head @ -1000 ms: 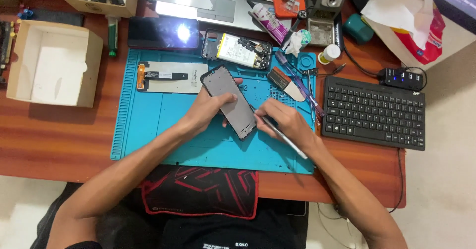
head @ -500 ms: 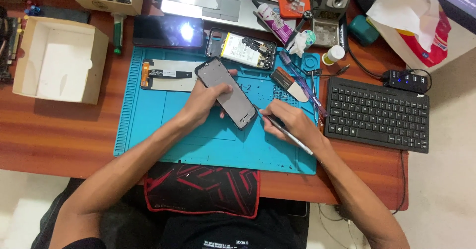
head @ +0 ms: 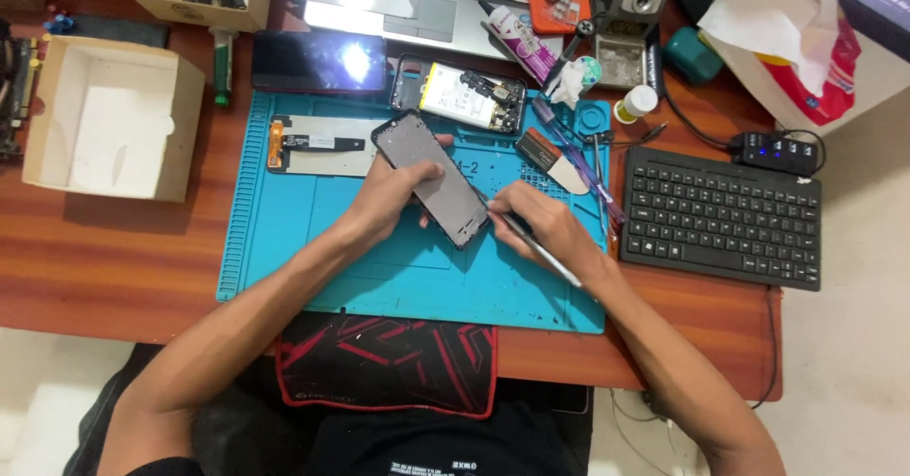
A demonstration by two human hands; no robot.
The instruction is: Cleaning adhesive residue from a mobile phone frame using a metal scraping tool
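A dark phone screen panel [head: 432,178] sits tilted at the centre of the frame, over the blue repair mat [head: 284,248]. The left hand [head: 389,201] grips it from below, fingers curled around its long edges. The right hand [head: 540,229] pinches a thin metal tool [head: 531,241] pen-fashion, its tip touching the panel's lower right edge. Too hard a push there could probably crack the glass, or the tip could slip off towards the left fingers. Just above, the opened phone body [head: 462,94] with its exposed battery lies near the mat's upper edge, and a flat part with a flex cable [head: 318,144] lies to the left; a sudden jerk could knock either. A black keyboard [head: 722,215] sits right of the mat.
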